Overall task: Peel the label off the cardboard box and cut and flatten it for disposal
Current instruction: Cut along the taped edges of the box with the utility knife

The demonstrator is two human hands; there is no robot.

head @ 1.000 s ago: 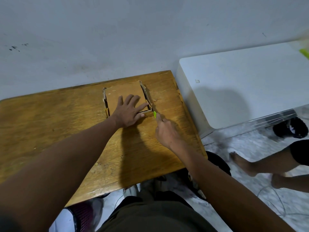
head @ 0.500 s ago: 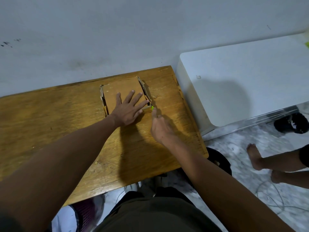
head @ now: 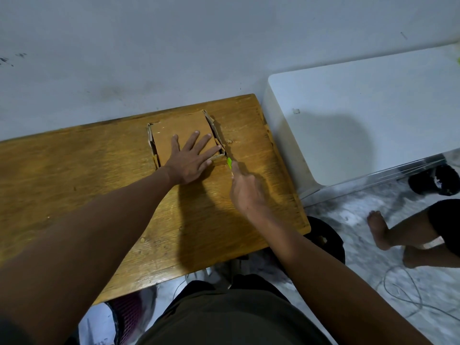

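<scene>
A small brown cardboard box (head: 179, 127) lies on the wooden table (head: 74, 175) near the wall, with its side flaps splayed outward. My left hand (head: 191, 158) presses flat on its top, fingers spread. My right hand (head: 246, 192) is closed around a green-handled cutter (head: 229, 163). The cutter's tip touches the box's near right corner. No label shows on the visible face of the box.
A white low table (head: 368, 115) stands right of the wooden table, almost touching it. Another person's bare legs and feet (head: 403, 235) are on the marble floor at right. A thin cable (head: 408, 295) and a dark round object (head: 326, 240) lie on the floor.
My right hand with the cutter stays at the box's near right corner, shifting only slightly. My left hand keeps pressing the box. The other person's feet moved left.
</scene>
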